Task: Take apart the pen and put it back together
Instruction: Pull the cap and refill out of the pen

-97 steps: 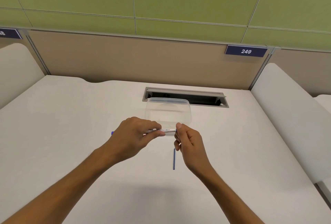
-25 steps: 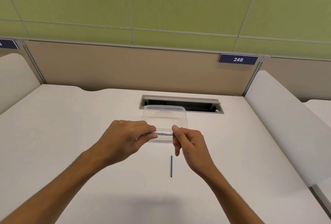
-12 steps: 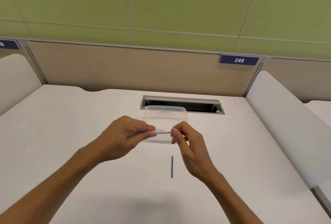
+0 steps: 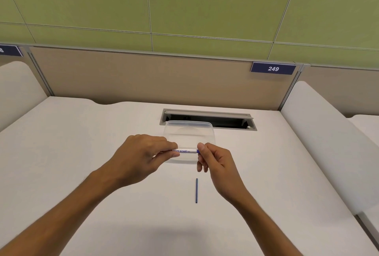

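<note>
From the head camera, the left hand (image 4: 141,157) gripped the pen barrel (image 4: 185,151) level above the white bench (image 4: 82,173), and the right hand (image 4: 213,161) pinched its blue end. A thin blue refill (image 4: 196,190) lay on the bench just below, near a clear container (image 4: 189,130).

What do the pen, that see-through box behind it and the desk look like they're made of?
Pen barrel: probably smooth white plastic, with blue print on it. Clear container: likely thin transparent plastic, since the desk shows through and its rim catches light. Desk: a matte off-white surface without visible grain, perhaps laminate; the look leaves it open. Thin blue rod on the desk: too small to judge.
</note>
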Tool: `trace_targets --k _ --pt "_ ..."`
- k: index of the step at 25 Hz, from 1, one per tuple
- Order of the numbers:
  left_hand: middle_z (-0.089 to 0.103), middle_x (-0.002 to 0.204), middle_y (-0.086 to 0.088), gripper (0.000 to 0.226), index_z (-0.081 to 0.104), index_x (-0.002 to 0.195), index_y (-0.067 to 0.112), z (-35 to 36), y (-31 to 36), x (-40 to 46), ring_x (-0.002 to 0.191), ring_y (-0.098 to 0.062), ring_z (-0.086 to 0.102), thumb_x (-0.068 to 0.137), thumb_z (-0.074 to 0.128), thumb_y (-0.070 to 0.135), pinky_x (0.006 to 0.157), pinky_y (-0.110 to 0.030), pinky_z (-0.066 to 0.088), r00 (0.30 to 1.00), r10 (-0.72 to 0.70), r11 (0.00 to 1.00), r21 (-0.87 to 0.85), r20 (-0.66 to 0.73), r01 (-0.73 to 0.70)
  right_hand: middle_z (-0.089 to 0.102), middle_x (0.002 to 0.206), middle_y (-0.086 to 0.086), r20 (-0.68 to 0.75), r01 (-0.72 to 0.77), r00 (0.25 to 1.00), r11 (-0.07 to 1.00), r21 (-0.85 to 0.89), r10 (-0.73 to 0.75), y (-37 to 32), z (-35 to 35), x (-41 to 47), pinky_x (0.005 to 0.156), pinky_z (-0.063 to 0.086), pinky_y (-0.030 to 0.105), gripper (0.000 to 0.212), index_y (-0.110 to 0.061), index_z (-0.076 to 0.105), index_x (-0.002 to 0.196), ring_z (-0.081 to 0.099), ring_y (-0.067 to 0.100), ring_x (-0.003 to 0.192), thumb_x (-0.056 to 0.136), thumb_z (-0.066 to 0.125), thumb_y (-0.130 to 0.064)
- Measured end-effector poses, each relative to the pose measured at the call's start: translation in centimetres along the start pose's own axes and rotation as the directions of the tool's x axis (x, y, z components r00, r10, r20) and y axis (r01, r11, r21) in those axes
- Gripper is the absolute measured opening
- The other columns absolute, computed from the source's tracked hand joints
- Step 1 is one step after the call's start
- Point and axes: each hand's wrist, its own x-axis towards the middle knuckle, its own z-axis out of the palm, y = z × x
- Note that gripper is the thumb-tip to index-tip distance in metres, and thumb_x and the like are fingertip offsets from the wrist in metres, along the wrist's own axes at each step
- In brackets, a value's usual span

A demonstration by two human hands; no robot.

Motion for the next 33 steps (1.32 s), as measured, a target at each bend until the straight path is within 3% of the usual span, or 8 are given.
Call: trace_targets --k 6,8,12,17,21,24,29,33 --pt "0.045 0.053 0.008 0.024 0.070 0.088 0.031 -0.1 -0.9 0.1 0.050 -0.013 0.038 0.091 0.050 0.045 0.049 -0.030 0.029 0.985 -0.125 0.950 -0.274 0.119 0.153 0.065 0.077 -0.010 0.022 0.163 0.987 0.976 -0.142 -0.161 0.0 -0.2 -0.4 0.068 0.045 0.015 0.018 -0.024 0.059 0.086 0.060 0.005 0.073 0.101 0.050 -0.028" --pt "0.048 0.053 0.008 0.026 0.070 0.087 0.030 -0.1 -0.9 0.0 0.051 -0.013 0.041 0.090 0.050 0.047 0.050 -0.030 0.031 0.982 -0.131 0.957 -0.240 0.134 0.161 0.066 0.078 -0.007 0.030 0.158 0.987 0.978 -0.135 -0.155 0.1 -0.2 -0.4 0.070 0.046 0.015 0.017 -0.022 0.059 0.088 0.062 0.007 0.076 0.099 0.049 -0.030" --pt "0.054 0.057 0.012 0.028 0.069 0.088 0.030 0.1 -0.6 -0.2 0.057 -0.012 0.047 0.090 0.048 0.048 0.052 -0.029 0.035 0.983 -0.129 0.979 -0.142 0.127 0.146 0.067 0.066 0.000 0.004 0.056 0.998 0.993 -0.101 -0.056 0.0 0.2 -0.4 0.065 0.048 0.038 0.034 -0.027 0.058 0.071 0.059 0.022 0.066 0.100 0.047 -0.041" --pt "0.056 0.071 0.017 0.026 0.064 0.089 0.030 0.3 0.1 -0.4 0.057 -0.010 0.047 0.092 0.044 0.048 0.050 -0.026 0.037 0.994 -0.075 0.997 -0.022 0.086 0.077 0.058 0.056 -0.008 0.047 0.021 0.999 0.999 -0.049 -0.019 0.0 0.3 -0.2 0.060 0.043 0.021 0.043 -0.031 0.053 0.060 0.056 0.013 0.059 0.103 0.047 -0.029" --pt "0.053 0.067 0.016 0.024 0.059 0.095 0.033 0.7 0.5 -0.3 0.053 -0.006 0.043 0.091 0.044 0.051 0.049 -0.020 0.030 0.994 -0.075 0.997 0.004 0.075 0.075 0.057 0.059 -0.008 0.048 0.029 0.998 0.998 -0.052 -0.027 -0.2 0.3 -0.3 0.062 0.044 0.032 0.040 -0.030 0.050 0.063 0.057 0.018 0.061 0.103 0.045 -0.028" --pt "0.046 0.056 0.015 0.022 0.061 0.096 0.033 0.5 0.3 0.0 0.052 -0.008 0.041 0.092 0.047 0.048 0.048 -0.023 0.029 0.992 -0.086 0.989 -0.112 0.094 0.096 0.057 0.062 -0.001 0.028 0.116 0.993 0.986 -0.119 -0.113 -0.4 0.3 -0.6 0.062 0.044 0.041 0.036 -0.025 0.049 0.068 0.052 0.022 0.061 0.102 0.043 -0.033" --pt "0.049 0.054 0.015 0.022 0.071 0.098 0.031 0.0 -0.7 0.3 0.049 -0.010 0.038 0.090 0.054 0.043 0.050 -0.017 0.027 0.979 -0.107 0.898 -0.406 0.172 0.170 0.056 0.071 -0.004 0.080 0.276 0.961 0.923 -0.267 -0.265 -0.6 -0.1 -0.8 0.059 0.038 0.019 0.024 -0.020 0.050 0.083 0.048 0.013 0.065 0.103 0.040 -0.026" --pt "0.049 0.054 0.015 0.021 0.072 0.097 0.030 -0.2 -0.9 0.3 0.050 -0.009 0.037 0.090 0.055 0.040 0.050 -0.014 0.027 0.978 -0.091 0.876 -0.451 0.190 0.169 0.053 0.074 -0.007 0.096 0.289 0.957 0.910 -0.297 -0.273 -0.6 -0.2 -0.6 0.064 0.042 0.026 0.015 -0.022 0.050 0.090 0.050 0.016 0.069 0.102 0.041 -0.023"
